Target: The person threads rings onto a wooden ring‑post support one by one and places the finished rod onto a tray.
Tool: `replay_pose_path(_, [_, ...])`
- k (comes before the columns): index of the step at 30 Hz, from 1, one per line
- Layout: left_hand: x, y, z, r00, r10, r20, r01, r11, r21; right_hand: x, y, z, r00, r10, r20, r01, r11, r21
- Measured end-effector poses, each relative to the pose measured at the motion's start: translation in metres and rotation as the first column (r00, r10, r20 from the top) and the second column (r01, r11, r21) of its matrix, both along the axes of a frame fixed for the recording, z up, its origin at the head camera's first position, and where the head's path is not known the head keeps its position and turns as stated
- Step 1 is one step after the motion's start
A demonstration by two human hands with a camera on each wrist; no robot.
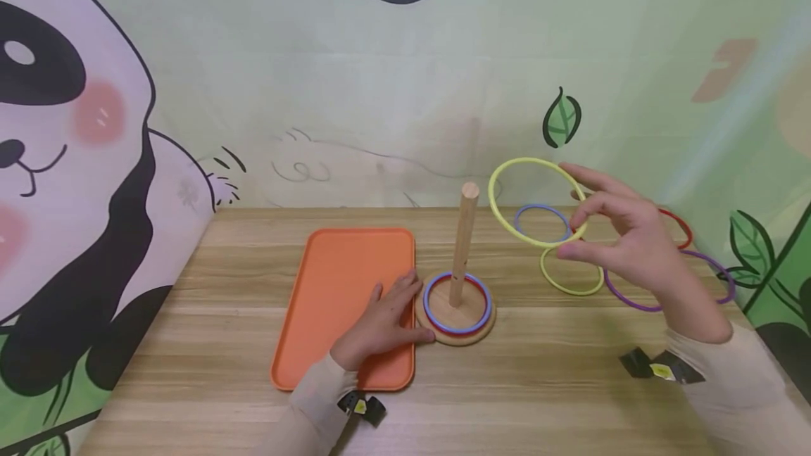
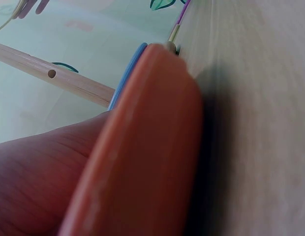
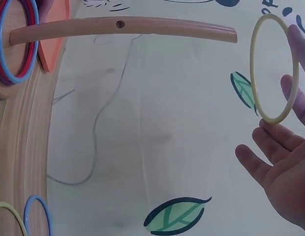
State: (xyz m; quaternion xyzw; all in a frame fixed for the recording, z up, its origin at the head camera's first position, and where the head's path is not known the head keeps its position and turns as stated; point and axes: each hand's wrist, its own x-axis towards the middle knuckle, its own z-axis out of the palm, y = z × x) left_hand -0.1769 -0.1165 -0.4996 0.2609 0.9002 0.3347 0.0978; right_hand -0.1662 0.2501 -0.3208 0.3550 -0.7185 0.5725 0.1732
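Note:
My right hand pinches a yellow ring between thumb and fingers, up in the air to the right of a wooden peg. The same yellow ring shows in the right wrist view near the peg's free tip. Around the peg's foot, a blue ring lies over a red ring on the round wooden base. My left hand rests with spread fingers over the right edge of an orange tray, fingertips and thumb at the base's left rim.
On the table's right side lie another blue ring, a second yellow ring, a purple ring and a red ring. Behind the wooden table stands a wall printed with a panda and leaves.

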Motion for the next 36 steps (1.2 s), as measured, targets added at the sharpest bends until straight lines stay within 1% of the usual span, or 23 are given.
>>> replay_pose_path(5, [0.001, 0.000, 0.000, 1.000, 0.000, -0.001, 0.000, 1.000, 0.001, 0.000, -0.006, 0.000, 1.000, -0.010, 0.013, 0.010, 1.000, 0.011])
replay_pose_path(10, [0.001, 0.000, 0.001, 1.000, 0.001, 0.002, -0.001, 1.000, 0.000, -0.001, -0.012, 0.002, 1.000, -0.024, -0.005, 0.025, 0.999, 0.041])
replay_pose_path(15, [0.002, 0.000, 0.002, 1.000, 0.003, 0.001, -0.003, 1.000, 0.001, -0.004, -0.019, 0.004, 1.000, -0.016, -0.016, 0.017, 0.999, 0.038])
replay_pose_path(24, [0.001, 0.000, 0.002, 1.000, 0.004, -0.004, -0.004, 1.000, -0.003, -0.008, -0.031, 0.002, 0.999, -0.021, -0.042, 0.024, 0.998, 0.059])
replay_pose_path(29, [0.001, 0.000, 0.002, 1.000, 0.003, -0.001, -0.003, 1.000, -0.006, -0.010, -0.037, -0.002, 0.999, -0.029, -0.044, 0.032, 0.997, 0.073])
replay_pose_path(36, [0.001, 0.000, 0.001, 1.000, 0.003, -0.004, -0.003, 1.000, -0.015, -0.014, -0.043, -0.014, 0.999, -0.005, -0.042, 0.007, 0.999, 0.043])
